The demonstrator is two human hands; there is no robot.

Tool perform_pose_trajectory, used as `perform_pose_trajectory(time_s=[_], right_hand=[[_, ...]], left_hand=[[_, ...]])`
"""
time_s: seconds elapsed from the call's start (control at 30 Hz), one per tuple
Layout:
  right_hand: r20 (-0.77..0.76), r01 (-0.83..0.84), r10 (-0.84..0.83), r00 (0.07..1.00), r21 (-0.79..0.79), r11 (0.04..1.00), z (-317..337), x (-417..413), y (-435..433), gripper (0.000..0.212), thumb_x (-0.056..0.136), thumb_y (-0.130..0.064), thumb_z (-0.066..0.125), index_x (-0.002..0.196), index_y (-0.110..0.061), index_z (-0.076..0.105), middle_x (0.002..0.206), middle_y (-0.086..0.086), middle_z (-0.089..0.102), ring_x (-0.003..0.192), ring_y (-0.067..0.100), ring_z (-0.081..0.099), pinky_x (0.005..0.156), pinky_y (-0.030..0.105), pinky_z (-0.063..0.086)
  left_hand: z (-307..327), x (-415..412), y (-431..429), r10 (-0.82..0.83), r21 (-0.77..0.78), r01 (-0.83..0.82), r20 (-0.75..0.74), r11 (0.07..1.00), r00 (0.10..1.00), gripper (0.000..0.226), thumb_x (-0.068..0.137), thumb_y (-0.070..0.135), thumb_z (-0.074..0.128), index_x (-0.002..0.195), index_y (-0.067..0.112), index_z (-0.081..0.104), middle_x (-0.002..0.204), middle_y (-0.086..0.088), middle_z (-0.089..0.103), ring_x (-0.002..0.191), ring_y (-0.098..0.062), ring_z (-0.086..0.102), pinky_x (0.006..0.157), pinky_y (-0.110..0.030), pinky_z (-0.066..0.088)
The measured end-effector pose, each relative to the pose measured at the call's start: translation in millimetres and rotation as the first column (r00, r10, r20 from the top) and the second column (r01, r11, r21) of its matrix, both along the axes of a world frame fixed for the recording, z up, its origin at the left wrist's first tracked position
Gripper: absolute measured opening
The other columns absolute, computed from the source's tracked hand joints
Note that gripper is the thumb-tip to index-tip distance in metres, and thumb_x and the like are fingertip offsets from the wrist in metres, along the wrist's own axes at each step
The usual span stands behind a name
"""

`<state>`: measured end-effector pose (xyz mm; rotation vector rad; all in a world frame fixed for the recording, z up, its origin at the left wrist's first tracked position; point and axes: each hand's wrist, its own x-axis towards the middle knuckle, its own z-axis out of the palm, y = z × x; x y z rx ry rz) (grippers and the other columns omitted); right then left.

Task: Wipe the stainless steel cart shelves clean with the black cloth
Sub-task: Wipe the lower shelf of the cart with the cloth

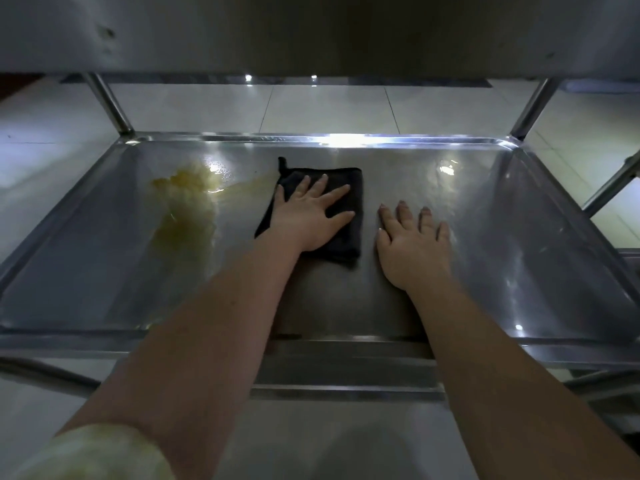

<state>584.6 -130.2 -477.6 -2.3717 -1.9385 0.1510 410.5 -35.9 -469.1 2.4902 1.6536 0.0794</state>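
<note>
Pale floor tiles show past the far raised lip of the stainless steel shelf, whose rim runs round all four sides under an upper shelf that is cut off at the top. One black cloth lies mid-shelf under the left hand, fingers spread flat on it, with bare steel between it and one yellowish smear to its left. Just beside the cloth, the right hand rests on the steel, fingers straight and slightly apart, with open shelf beyond to the right rim.

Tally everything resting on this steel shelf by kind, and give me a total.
Folded black cloth: 1
Bare hands: 2 (left hand flat on the cloth, right hand flat on the stainless steel shelf)
Yellowish spill smear: 1
Total: 4
</note>
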Motion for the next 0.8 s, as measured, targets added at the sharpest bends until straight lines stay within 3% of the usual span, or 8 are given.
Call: perform_pose_trajectory(time_s=[0.17, 0.27, 0.43, 0.6, 0.8], right_hand=[[-0.007, 0.015, -0.015, 1.000, 0.016, 1.000, -1, 0, 1, 0.056, 0.101, -0.047, 0.014, 0.155, -0.038, 0.003, 0.164, -0.003, 0.000, 0.150, 0.032, -0.004, 0.118, 0.054, -0.005], [0.000, 0.012, -0.012, 1.000, 0.004, 1.000, -2, -1, 3, 0.059, 0.099, -0.054, 0.014, 0.155, -0.039, 0.002, 0.164, -0.003, -0.001, 0.149, 0.033, -0.005, 0.118, 0.054, -0.006], [0.041, 0.010, -0.009, 0.999, -0.021, 1.000, -4, -3, 4, 0.069, 0.092, -0.070, 0.011, 0.154, -0.041, -0.001, 0.164, -0.002, -0.005, 0.149, 0.035, -0.008, 0.117, 0.056, -0.008], [0.063, -0.006, 0.008, 0.998, -0.034, 0.999, -6, -1, 4, 0.075, 0.086, -0.078, 0.009, 0.152, -0.045, -0.004, 0.164, -0.001, -0.006, 0.148, 0.037, -0.008, 0.116, 0.058, -0.008], [0.042, -0.015, 0.016, 0.999, -0.019, 1.000, -7, 4, 5, 0.074, 0.084, -0.079, 0.007, 0.151, -0.048, -0.003, 0.164, -0.002, -0.005, 0.149, 0.035, -0.008, 0.116, 0.058, -0.006]], left_hand=[[4, -78, 29, 0.233, -0.009, -0.234, -0.069, 0.972, 0.970, 0.062, 0.090, 0.074, 0.019, 0.148, 0.055, 0.008, 0.163, 0.010, 0.000, 0.150, -0.020, 0.000, 0.116, -0.059, -0.001], [3, -100, 34, 0.291, -0.037, -0.295, -0.096, 0.955, 0.952, 0.061, 0.090, 0.073, 0.017, 0.147, 0.056, 0.006, 0.163, 0.009, -0.002, 0.150, -0.022, -0.002, 0.115, -0.061, -0.001], [4, -84, 33, 0.289, -0.051, -0.296, -0.117, 0.954, 0.950, 0.058, 0.091, 0.073, 0.014, 0.146, 0.059, 0.003, 0.163, 0.008, -0.006, 0.149, -0.027, -0.007, 0.109, -0.071, -0.002], [1, 1, 14, 0.117, -0.034, -0.121, -0.119, 0.992, 0.986, 0.060, 0.088, 0.076, 0.013, 0.144, 0.060, 0.003, 0.163, 0.003, -0.008, 0.148, -0.034, -0.011, 0.101, -0.078, -0.005], [-1, 18, 13, 0.063, -0.041, -0.067, -0.083, 0.997, 0.995, 0.064, 0.083, 0.083, 0.013, 0.142, 0.064, -0.001, 0.163, 0.004, -0.011, 0.148, -0.031, -0.014, 0.102, -0.074, -0.011]])
